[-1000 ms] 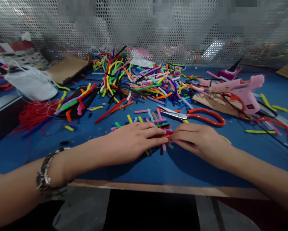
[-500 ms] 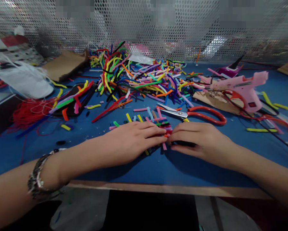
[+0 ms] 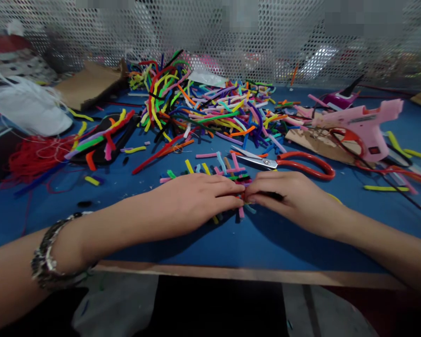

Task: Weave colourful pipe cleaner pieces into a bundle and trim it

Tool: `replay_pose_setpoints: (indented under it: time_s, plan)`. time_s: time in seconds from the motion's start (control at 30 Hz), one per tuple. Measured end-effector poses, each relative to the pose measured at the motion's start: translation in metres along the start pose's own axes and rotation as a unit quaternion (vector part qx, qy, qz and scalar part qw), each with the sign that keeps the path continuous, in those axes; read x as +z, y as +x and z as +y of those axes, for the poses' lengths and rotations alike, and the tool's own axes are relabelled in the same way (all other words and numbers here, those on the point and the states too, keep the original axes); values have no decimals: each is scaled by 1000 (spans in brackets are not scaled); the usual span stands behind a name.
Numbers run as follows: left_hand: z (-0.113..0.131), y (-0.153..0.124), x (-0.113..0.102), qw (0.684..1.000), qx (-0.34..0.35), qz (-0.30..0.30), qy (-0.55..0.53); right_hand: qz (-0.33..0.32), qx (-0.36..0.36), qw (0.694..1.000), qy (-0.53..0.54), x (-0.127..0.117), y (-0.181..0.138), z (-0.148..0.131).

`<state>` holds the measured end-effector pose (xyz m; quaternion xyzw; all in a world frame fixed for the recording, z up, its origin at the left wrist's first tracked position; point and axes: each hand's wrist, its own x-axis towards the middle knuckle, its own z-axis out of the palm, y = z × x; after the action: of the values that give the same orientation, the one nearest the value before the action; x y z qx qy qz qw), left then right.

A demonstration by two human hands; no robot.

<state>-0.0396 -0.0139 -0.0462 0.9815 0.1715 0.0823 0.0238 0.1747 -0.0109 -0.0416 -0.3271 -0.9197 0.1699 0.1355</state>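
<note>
Change: right hand has closed in, fingertips now meeting the left hand.
Worktop: blue, under both grips.
Pile: long pipe cleaners, well beyond the grips.
Scissors: just beyond the right grip.
Grips: both pinched shut on cut pieces between them.
Risk: tiny pieces could slip and scatter if the pinch eases.

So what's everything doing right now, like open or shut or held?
Left hand: flat, fingers pressing down the cut pieces.
Right hand: fingers pinched on cut pieces.
Scissors: lying flat, blades nearly shut, unheld.
Glue gun: resting on cardboard, unheld.
Long pipe cleaners: loose heap, untouched.
</note>
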Motion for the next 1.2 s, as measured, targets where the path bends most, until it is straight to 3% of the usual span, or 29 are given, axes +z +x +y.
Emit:
replay_pose_setpoints:
  time_s: [0.23,0.43,0.53,0.63,0.8,1.03,1.2]
  plan:
    - [-1,0,0,1000,-3,2,-2,19,72,996,40,2,2,-3]
    - [-2,0,1,1000,0,3,-12,-13,61,998,11,2,8,-2]
    - [-2,-1,2,1000,0,11,-18,-34,66,995,67,-2,7,1]
    - [-2,-2,1,1000,1,11,-21,-37,27,993,106,-7,2,6]
    - [-3,1,-3,999,12,-4,-37,-78,-59,994,58,-9,-3,11]
    - [-3,1,-6,999,-15,-31,-36,-57,-104,990,71,-5,0,6]
    - [-2,1,-8,998,-14,-39,-46,-20,-74,995,68,-3,5,1]
